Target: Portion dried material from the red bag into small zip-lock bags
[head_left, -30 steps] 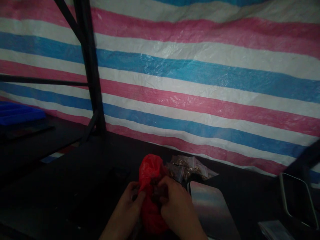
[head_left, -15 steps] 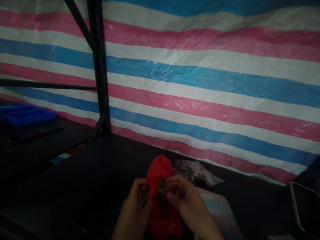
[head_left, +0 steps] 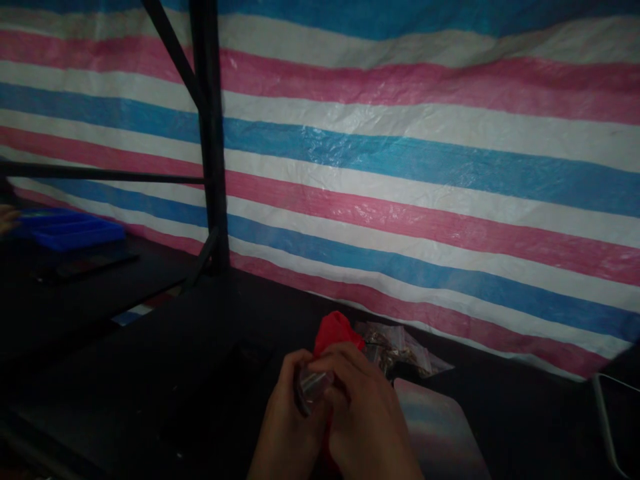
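Low in the middle of the view, my left hand (head_left: 285,417) is closed around a small clear plastic bag (head_left: 302,399), its mouth held apart. My right hand (head_left: 367,410) pinches a small clear plastic cup (head_left: 320,381), tilted with its end at the bag's mouth. What is inside the two is too dark to make out. Behind and partly under my hands is a red bag (head_left: 337,331), mostly hidden by them. Several clear zip bags (head_left: 403,353) with small brownish pieces lie just beyond my right hand.
A shiny flat panel (head_left: 437,423) lies right of my hands on the black table (head_left: 270,300). A pale-rimmed object (head_left: 603,420) stands at the right edge. Far left are a blue tray (head_left: 77,232) and another person's hand (head_left: 7,219). A black post (head_left: 214,173) rises before the striped sheet (head_left: 400,153).
My right hand has brought the cup left and tilted it to the small bag in my left hand. My hands now cover more of the red bag. Another person's hand has appeared far left.
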The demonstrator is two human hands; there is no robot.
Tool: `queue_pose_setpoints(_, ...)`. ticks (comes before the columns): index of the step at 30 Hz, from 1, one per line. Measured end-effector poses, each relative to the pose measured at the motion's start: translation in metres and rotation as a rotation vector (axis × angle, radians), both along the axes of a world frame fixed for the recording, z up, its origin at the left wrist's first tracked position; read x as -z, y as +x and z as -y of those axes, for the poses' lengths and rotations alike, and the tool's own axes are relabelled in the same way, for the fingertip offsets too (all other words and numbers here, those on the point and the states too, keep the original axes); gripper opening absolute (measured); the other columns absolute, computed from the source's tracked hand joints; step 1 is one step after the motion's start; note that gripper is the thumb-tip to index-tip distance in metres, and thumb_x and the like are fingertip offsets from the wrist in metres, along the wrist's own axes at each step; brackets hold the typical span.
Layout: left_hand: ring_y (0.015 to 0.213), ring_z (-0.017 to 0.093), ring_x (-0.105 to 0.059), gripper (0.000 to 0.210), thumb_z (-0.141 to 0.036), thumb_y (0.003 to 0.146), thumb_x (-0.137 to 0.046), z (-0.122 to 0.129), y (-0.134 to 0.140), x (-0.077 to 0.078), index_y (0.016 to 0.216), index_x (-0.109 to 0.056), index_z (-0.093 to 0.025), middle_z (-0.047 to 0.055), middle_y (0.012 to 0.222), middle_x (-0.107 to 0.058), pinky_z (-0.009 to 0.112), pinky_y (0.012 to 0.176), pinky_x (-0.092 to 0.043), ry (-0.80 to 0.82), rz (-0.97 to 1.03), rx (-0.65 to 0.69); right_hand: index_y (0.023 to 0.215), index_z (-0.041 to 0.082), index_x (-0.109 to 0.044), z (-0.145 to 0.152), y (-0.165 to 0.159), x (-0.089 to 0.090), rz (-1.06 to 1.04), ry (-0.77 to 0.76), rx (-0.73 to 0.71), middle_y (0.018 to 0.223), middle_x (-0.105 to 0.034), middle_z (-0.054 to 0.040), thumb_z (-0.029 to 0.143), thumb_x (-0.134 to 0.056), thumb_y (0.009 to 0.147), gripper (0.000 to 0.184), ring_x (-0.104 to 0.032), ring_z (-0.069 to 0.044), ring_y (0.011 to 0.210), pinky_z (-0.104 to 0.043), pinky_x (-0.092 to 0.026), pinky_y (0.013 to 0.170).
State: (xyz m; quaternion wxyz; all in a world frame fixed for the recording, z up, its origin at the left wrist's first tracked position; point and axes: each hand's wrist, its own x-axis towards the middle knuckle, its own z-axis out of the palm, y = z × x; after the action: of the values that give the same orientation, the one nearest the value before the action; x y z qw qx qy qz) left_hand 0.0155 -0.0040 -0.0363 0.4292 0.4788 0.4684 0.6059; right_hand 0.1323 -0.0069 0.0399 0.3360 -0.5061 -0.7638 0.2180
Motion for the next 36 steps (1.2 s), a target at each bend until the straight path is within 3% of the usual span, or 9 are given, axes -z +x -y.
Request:
queue_pose_setpoints(4, 0.100, 0.025, -0.076, 0.046, -0.045, 0.083, -0.078, 0.001, -0.002, -0.005, 0.119, -0.059, -0.024, 0.008, 0.114, -0.077, 0.034, 0.085, -0.061, -0.019, 0.055, 0.072, 0.105, 0.031, -0.081, 0.000, 0.003, -0.001, -0.041, -0.006, 0.022, 0.116, -0.075, -0.0021, -0.004, -0.052, 0.074, 0.055, -0.070, -0.024, 0.106, -0.038, -0.050, 0.096)
queue_pose_setpoints(10, 0.087, 0.025, -0.073, 0.029, -0.042, 0.078, -0.077, -0.001, -0.007, -0.016, 0.098, -0.068, -0.022, 0.004, 0.092, -0.074, 0.035, 0.078, -0.060, -0.037, 0.029, 0.034, 0.107, 0.030, -0.080, -0.002, 0.009, 0.002, -0.187, -0.048, 0.086, 0.112, -0.077, -0.0019, 0.002, -0.060, 0.079, 0.045, -0.071, -0.024, 0.107, -0.036, -0.049, 0.098)
queue_pose_setpoints(19, 0.086, 0.020, -0.064, 0.029, -0.044, 0.091, -0.066, -0.007, -0.012, 0.011, 0.109, -0.053, -0.025, 0.001, 0.096, -0.059, 0.031, 0.075, -0.055, 0.088, -0.204, -0.113, 0.113, 0.031, -0.079, -0.006, 0.020, 0.007, -0.327, -0.118, 0.081, 0.110, -0.078, -0.0016, 0.017, -0.065, 0.083, 0.036, -0.070, -0.023, 0.095, -0.035, -0.053, 0.090)
queue_pose_setpoints(23, 0.079, 0.018, -0.061, 0.035, -0.049, 0.091, -0.067, -0.007, -0.012, 0.006, 0.111, -0.049, -0.026, -0.003, 0.092, -0.054, 0.029, 0.071, -0.054, 0.064, -0.187, -0.151, 0.117, 0.029, -0.077, -0.005, 0.036, 0.006, -0.348, -0.179, 0.096, 0.113, -0.078, -0.0027, 0.025, -0.065, 0.088, 0.032, -0.072, -0.023, 0.096, -0.033, -0.055, 0.087)
queue_pose_setpoints(28, 0.078, 0.018, -0.060, 0.036, -0.055, 0.089, -0.067, -0.001, -0.010, -0.003, 0.104, -0.048, -0.028, -0.004, 0.088, -0.053, 0.031, 0.072, -0.053, 0.024, -0.208, -0.269, 0.127, 0.026, -0.072, -0.005, 0.054, 0.016, -0.153, -0.290, 0.143, 0.117, -0.078, -0.0062, 0.019, -0.059, 0.093, 0.037, -0.074, -0.025, 0.102, -0.035, -0.053, 0.091)
queue_pose_setpoints(33, 0.073, 0.021, -0.061, 0.027, -0.045, 0.084, -0.065, 0.000, -0.004, 0.002, 0.095, -0.046, -0.028, -0.005, 0.081, -0.054, 0.033, 0.066, -0.050, -0.114, -0.377, -0.197, 0.120, 0.026, -0.073, 0.004, 0.042, 0.009, 0.246, -0.342, 0.174, 0.127, -0.074, -0.0081, 0.006, -0.060, 0.089, 0.039, -0.068, -0.030, 0.119, -0.041, -0.048, 0.101)
queue_pose_setpoints(36, 0.071, 0.021, -0.063, 0.016, -0.037, 0.083, -0.057, -0.002, -0.005, 0.002, 0.091, -0.046, -0.029, -0.004, 0.079, -0.055, 0.033, 0.066, -0.050, -0.152, -0.392, -0.191, 0.122, 0.024, -0.070, 0.012, 0.032, 0.004, 0.357, -0.437, 0.178, 0.131, -0.072, -0.0105, 0.003, -0.057, 0.092, 0.039, -0.069, -0.031, 0.120, -0.042, -0.049, 0.099)
